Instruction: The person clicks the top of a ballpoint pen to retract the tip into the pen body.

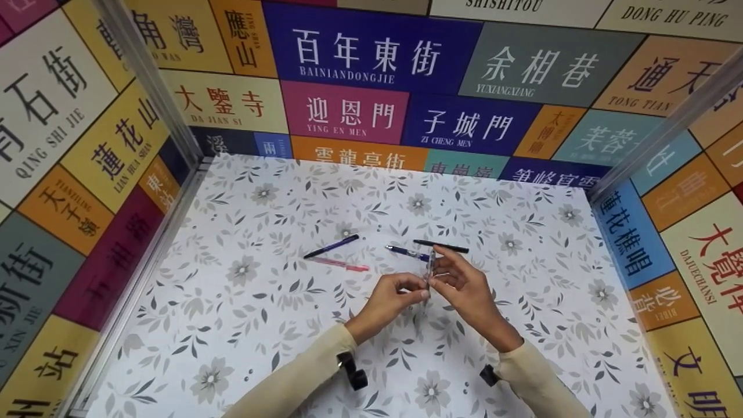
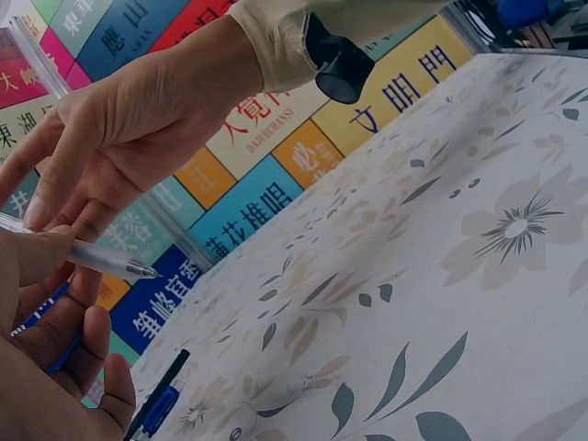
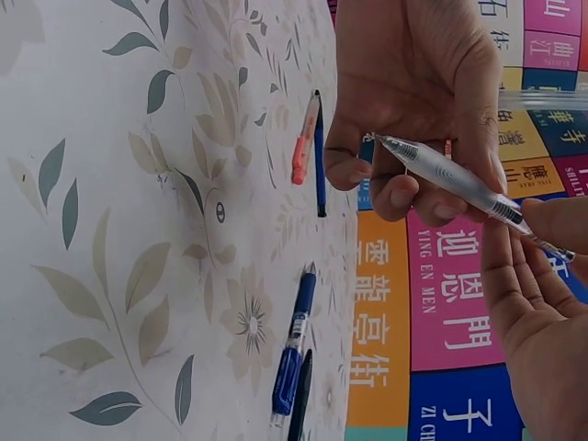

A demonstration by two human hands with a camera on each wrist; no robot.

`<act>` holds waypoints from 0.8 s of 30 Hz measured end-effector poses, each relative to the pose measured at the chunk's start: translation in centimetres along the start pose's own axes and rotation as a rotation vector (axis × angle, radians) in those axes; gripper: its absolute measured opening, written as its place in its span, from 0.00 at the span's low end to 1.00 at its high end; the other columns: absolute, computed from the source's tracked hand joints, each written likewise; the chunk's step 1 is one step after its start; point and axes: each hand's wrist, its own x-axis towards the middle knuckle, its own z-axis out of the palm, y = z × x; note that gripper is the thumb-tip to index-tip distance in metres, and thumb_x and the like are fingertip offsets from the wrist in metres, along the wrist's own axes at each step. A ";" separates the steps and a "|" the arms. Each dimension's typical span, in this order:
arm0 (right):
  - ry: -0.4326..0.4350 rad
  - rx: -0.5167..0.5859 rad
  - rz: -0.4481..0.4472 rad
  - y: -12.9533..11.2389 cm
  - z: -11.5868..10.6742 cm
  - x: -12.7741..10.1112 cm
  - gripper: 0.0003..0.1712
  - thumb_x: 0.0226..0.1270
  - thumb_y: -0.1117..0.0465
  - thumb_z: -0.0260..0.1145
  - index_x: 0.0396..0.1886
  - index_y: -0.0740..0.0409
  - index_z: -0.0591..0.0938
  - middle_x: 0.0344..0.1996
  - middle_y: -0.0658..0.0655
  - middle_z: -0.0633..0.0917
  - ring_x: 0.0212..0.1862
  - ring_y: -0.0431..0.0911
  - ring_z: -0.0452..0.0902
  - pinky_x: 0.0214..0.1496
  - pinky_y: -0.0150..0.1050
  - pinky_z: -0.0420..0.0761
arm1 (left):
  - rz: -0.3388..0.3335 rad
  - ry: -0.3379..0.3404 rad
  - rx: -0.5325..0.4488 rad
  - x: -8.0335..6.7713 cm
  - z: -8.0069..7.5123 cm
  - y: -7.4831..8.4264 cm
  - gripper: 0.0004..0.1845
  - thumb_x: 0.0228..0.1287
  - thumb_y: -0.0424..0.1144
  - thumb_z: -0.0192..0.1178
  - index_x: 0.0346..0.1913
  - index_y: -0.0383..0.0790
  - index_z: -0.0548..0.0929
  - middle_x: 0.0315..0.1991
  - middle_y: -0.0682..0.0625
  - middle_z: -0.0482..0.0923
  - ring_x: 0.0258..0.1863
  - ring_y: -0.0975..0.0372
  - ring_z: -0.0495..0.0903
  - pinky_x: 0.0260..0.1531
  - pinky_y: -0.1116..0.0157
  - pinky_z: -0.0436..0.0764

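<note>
A clear pen (image 3: 446, 175) with a pointed metal tip stands roughly upright between both hands in the head view. Near its tip end, my left hand (image 1: 399, 293) pinches the barrel between thumb and fingers. Higher up, my right hand (image 1: 467, 287) holds the other end with thumb and fingertips. In the right wrist view the pen's tip lies by the curled fingers of the left hand (image 3: 409, 83). Just beyond the hands, a blue pen with a clear end (image 1: 406, 252) and a black pen (image 1: 441, 245) lie on the table.
To the left, a dark blue pen (image 1: 332, 246) and a pink-red pen (image 1: 342, 265) lie close together. They rest on a white table (image 1: 278, 325) with a floral print. Panels with large lettering (image 1: 348, 110) surround it at the back and sides.
</note>
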 end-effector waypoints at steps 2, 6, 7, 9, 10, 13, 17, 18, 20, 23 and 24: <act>-0.005 -0.001 -0.008 0.0 0.0 0.0 0.38 0.70 0.79 0.73 0.78 0.64 0.76 0.52 0.67 0.85 0.52 0.48 0.88 0.55 0.37 0.88 | 0.000 0.000 0.000 0.0 0.0 0.0 0.07 0.72 0.30 0.73 0.47 0.28 0.90 0.42 0.43 0.91 0.40 0.66 0.86 0.46 0.68 0.83; -0.007 0.002 -0.024 0.0 -0.1 0.1 0.37 0.70 0.79 0.73 0.77 0.65 0.77 0.51 0.68 0.85 0.52 0.47 0.88 0.55 0.38 0.89 | 0.007 0.004 0.002 -0.1 0.0 0.2 0.07 0.72 0.30 0.73 0.47 0.29 0.90 0.42 0.46 0.91 0.40 0.66 0.86 0.47 0.67 0.83; -0.008 0.003 -0.024 0.0 -0.1 0.2 0.37 0.70 0.79 0.73 0.77 0.65 0.77 0.51 0.68 0.85 0.52 0.47 0.88 0.55 0.38 0.89 | 0.010 0.007 0.002 -0.1 0.0 0.3 0.07 0.72 0.29 0.73 0.47 0.29 0.90 0.41 0.46 0.91 0.40 0.66 0.86 0.48 0.67 0.84; -0.009 0.007 -0.025 0.0 -0.1 0.2 0.36 0.70 0.79 0.73 0.77 0.65 0.77 0.51 0.69 0.85 0.52 0.48 0.88 0.56 0.38 0.89 | 0.014 0.016 0.001 -0.2 0.1 0.3 0.07 0.71 0.29 0.73 0.47 0.29 0.91 0.41 0.47 0.91 0.40 0.65 0.86 0.48 0.66 0.84; -0.010 0.008 -0.025 0.0 -0.1 0.2 0.36 0.71 0.79 0.73 0.77 0.65 0.77 0.51 0.69 0.85 0.53 0.48 0.88 0.56 0.38 0.88 | 0.014 0.021 -0.001 -0.2 0.1 0.4 0.07 0.71 0.30 0.73 0.47 0.29 0.91 0.41 0.47 0.91 0.41 0.66 0.86 0.48 0.66 0.84; -0.012 0.013 -0.018 -0.1 -0.1 0.3 0.35 0.71 0.78 0.73 0.76 0.64 0.78 0.51 0.69 0.85 0.53 0.49 0.88 0.57 0.37 0.88 | 0.012 0.036 -0.001 -0.3 0.1 0.4 0.07 0.71 0.30 0.73 0.47 0.29 0.91 0.41 0.47 0.91 0.41 0.66 0.86 0.48 0.66 0.84; -0.014 0.021 -0.003 -0.2 -0.2 0.4 0.34 0.71 0.77 0.73 0.76 0.62 0.78 0.50 0.68 0.85 0.53 0.49 0.88 0.58 0.38 0.88 | 0.015 0.048 -0.002 -0.3 0.1 0.5 0.07 0.71 0.30 0.74 0.46 0.30 0.92 0.41 0.48 0.91 0.41 0.66 0.86 0.48 0.66 0.84; -0.015 0.022 -0.002 -0.2 -0.2 0.4 0.34 0.71 0.77 0.73 0.75 0.63 0.78 0.50 0.68 0.85 0.53 0.49 0.88 0.58 0.39 0.88 | 0.018 0.048 -0.004 -0.3 0.1 0.6 0.07 0.71 0.30 0.74 0.46 0.29 0.92 0.41 0.48 0.91 0.41 0.66 0.86 0.48 0.65 0.84; -0.019 0.026 -0.001 -0.2 -0.2 0.4 0.34 0.71 0.77 0.73 0.75 0.63 0.78 0.50 0.68 0.85 0.53 0.49 0.88 0.58 0.40 0.88 | 0.024 0.047 -0.005 -0.3 0.1 0.6 0.07 0.70 0.30 0.74 0.46 0.29 0.92 0.41 0.48 0.92 0.41 0.66 0.86 0.48 0.66 0.84; -0.023 0.023 -0.012 -0.2 -0.3 0.5 0.33 0.71 0.78 0.73 0.74 0.65 0.78 0.50 0.69 0.84 0.53 0.49 0.87 0.58 0.39 0.88 | 0.031 0.048 -0.003 -0.3 0.0 0.7 0.07 0.70 0.30 0.74 0.46 0.29 0.92 0.42 0.46 0.92 0.41 0.66 0.86 0.47 0.67 0.83; -0.023 0.021 -0.016 -0.2 -0.3 0.5 0.33 0.71 0.78 0.73 0.74 0.66 0.78 0.50 0.70 0.84 0.53 0.49 0.87 0.57 0.39 0.88 | 0.033 0.048 -0.002 -0.3 0.0 0.7 0.07 0.70 0.30 0.74 0.46 0.29 0.92 0.42 0.46 0.92 0.41 0.66 0.86 0.47 0.67 0.83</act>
